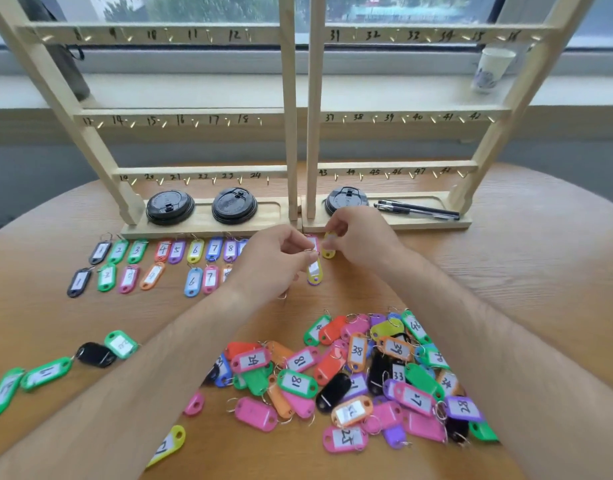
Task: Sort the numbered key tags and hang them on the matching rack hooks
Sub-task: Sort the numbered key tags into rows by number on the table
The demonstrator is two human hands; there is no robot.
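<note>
**Pinching two yellow tags in front of the rack bases**

Left hand (274,258): thumb and forefinger closed on the metal ring of a yellow tag (314,271), tag body pointing back toward the wearer. Right hand (360,237): fingers curled, tips pinching the top end of a second yellow tag (328,252), just beside the first. Pink tag (312,241) between the two, partly hidden. Whether the held tags touch the table (523,271): cannot tell.

Left of the hands: two rows of sorted tags (195,250), numbers 1 to 8 legible. Between the forearms: mixed pile (298,382) of tags. Far left: loose green tags (45,373).

Behind the hands: left rack (287,98) and right rack (313,98) side by side, numbered rails with brass hooks (196,123). Base trays hold three black lids (170,207) and two pens (417,210)
</note>
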